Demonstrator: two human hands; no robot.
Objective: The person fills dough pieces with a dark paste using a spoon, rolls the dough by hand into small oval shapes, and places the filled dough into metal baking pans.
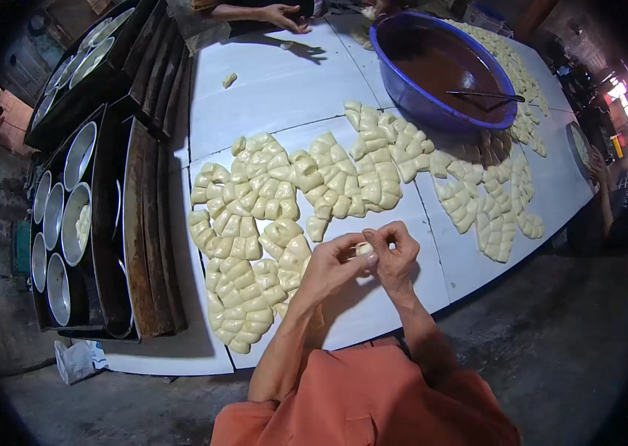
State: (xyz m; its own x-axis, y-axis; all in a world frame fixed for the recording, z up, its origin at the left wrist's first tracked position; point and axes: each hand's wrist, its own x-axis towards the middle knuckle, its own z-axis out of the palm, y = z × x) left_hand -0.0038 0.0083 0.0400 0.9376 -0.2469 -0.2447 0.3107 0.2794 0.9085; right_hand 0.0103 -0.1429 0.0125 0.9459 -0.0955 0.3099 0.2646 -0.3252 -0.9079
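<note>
A small piece of pale dough (363, 249) is pinched between my two hands, above the white table near its front edge. My left hand (337, 260) holds it from the left with thumb and fingers. On its other side my right hand (394, 251) closes its fingertips on the same piece. Beyond and to the left of my hands lie patches of cut dough pieces (263, 175), pressed side by side on the table. Another patch of cut dough (489, 201) lies to the right.
A blue basin (403, 93) of brown filling, with a spoon (485, 95), stands at the far right. Dark trays of round metal tins (81, 156) line the left side. Another person's hand (284, 16) reaches over the far edge; a further person's arm (604, 193) shows at right.
</note>
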